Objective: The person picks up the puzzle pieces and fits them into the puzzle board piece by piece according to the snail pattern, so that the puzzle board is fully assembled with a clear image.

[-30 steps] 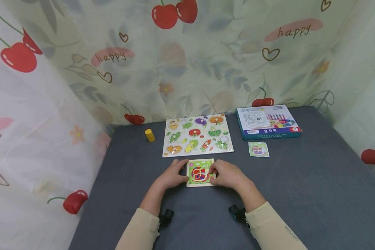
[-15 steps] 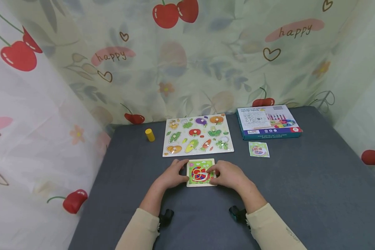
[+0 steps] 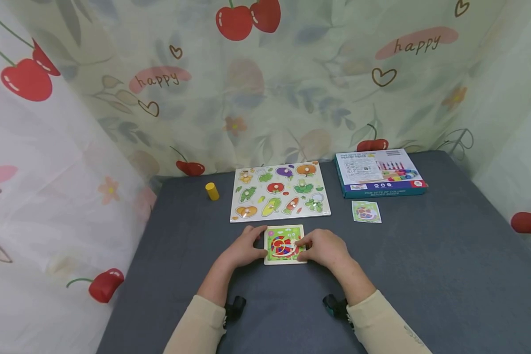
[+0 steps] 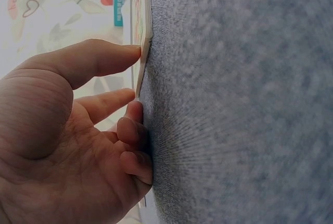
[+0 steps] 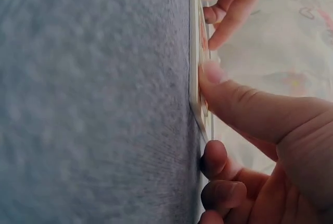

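Observation:
A small square jigsaw puzzle board (image 3: 280, 255) lies flat on the table, with a pale wooden frame and a green picture of a red and blue spiral, snail-like shape. My left hand (image 3: 244, 247) steadies its left side, thumb near the front corner and index finger near the back corner. Over the picture's right part, my right hand (image 3: 327, 250) has thumb and index finger brought together on a puzzle piece, mostly hidden by the fingertips. In the right wrist view, a thin puzzle piece (image 5: 204, 108) shows slightly raised beside the thumb.
Behind the board lies a larger vegetable puzzle (image 3: 280, 191). A yellow cylinder (image 3: 212, 191) stands to its left. At the back right is a boxed toy set (image 3: 380, 173), with a small picture card (image 3: 366, 211) in front. Printed curtains (image 3: 265, 98) surround the grey table (image 3: 425, 275).
My right hand's fingers shift slightly over the right part of the picture, and the wrist turns a little. The left hand and board stay put.

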Demonstrator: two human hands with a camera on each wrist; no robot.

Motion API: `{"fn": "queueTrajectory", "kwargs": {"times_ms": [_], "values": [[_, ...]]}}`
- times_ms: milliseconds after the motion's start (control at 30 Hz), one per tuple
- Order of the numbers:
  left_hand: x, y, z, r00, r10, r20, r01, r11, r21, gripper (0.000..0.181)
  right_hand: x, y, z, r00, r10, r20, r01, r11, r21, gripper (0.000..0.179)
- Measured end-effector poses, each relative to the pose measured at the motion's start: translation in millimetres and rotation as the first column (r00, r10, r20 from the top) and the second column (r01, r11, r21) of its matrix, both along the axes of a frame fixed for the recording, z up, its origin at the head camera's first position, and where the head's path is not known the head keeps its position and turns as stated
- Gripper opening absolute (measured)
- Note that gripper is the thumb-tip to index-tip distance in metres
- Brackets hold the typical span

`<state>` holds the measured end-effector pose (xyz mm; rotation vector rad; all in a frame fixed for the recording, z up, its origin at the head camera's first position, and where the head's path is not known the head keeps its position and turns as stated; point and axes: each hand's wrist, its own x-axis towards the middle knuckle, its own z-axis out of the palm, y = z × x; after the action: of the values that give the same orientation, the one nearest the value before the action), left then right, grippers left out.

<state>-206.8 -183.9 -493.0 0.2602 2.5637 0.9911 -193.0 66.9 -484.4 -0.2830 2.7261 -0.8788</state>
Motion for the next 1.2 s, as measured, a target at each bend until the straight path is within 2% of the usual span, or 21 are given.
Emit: {"fn": "queueTrajectory", "kwargs": {"times_ms": [233,567,700,967,1200], "values": [[0.1,1.1,-0.1,1.0,-0.007,-0.011,0.006,1.0,-0.009,0.072,1.8,-1.3,-3.4,1.0,-0.004,0.011,0.004,0.999,-0.034,0.038],[2.0,1.6,0.4,1.0,-0.012,-0.003,0.012,1.0,0.001,0.072,0.5,-0.3,-7.2,0.999,-0.043,-0.004,0.043,0.999,-0.029,0.024],[-0.9,-1.2,1.4,1.0,-0.009,-0.001,0.009,1.0,0.009,0.071,-3.3,-0.8,-8.5,0.998,-0.053,0.015,0.054,0.997,-0.063,0.025],[-4.1,-3.0,6.8,1.0,-0.023,-0.015,0.023,1.0,-0.006,0.072,-0.1,0.1,-8.4,0.998,-0.062,0.002,0.062,0.991,-0.119,0.023],[-1.8,-1.4,1.4,0.999,-0.03,-0.019,0.03,1.0,0.008,0.071,3.7,5.3,-10.4,0.999,-0.041,0.009,0.042,0.987,-0.157,0.02]]}}
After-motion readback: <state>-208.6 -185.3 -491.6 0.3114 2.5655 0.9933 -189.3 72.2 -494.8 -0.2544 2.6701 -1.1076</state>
